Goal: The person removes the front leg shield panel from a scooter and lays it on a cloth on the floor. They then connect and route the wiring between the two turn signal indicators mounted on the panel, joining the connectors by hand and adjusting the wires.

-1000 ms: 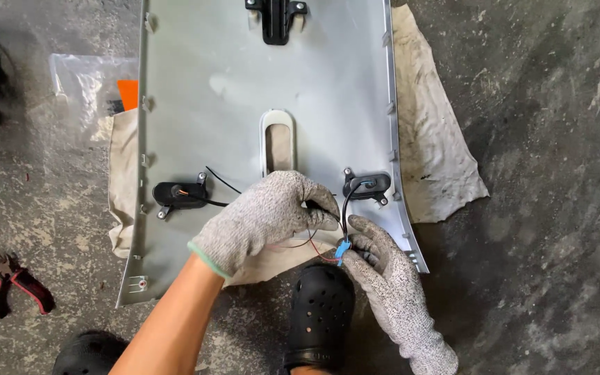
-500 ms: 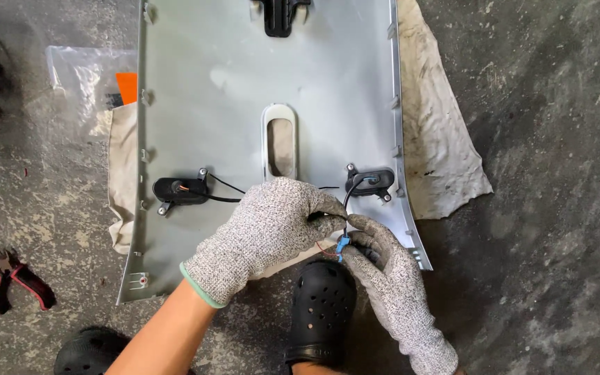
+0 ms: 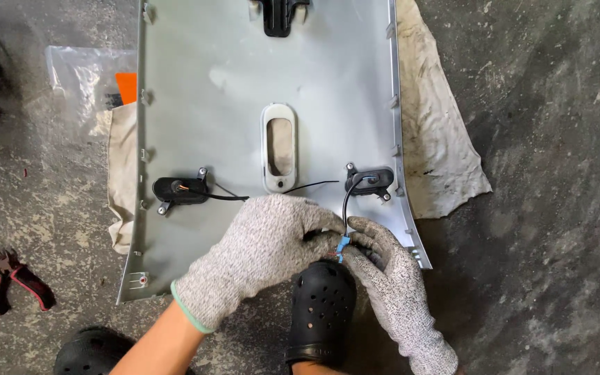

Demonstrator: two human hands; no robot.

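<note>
Left hand point(image 3: 265, 253) in a speckled grey knit glove, reaching in from seven o'clock, forearm bare, palm down, fingers curled over the small blue wire connector point(image 3: 342, 246). Right hand point(image 3: 390, 278) in a matching glove, coming up from five o'clock, fingertips pinched on the same connector from the other side. Both grips clenched on that connector, the two hands touching at the near edge of the pale grey-green moulded plastic panel point(image 3: 244, 90), lying inner face up on the concrete floor point(image 3: 557, 208). Thin black cable point(image 3: 347, 198) rising from the connector toward twelve o'clock into a black lamp socket point(image 3: 369, 182) on the panel. Second black socket point(image 3: 178, 189) at nine o'clock of the hands, well apart. Dirty beige cloth point(image 3: 439, 139) under the panel. Black perforated clog point(image 3: 321, 312) just below the hands. Red-handled pliers point(image 3: 19, 281) at far nine o'clock on the floor.
</note>
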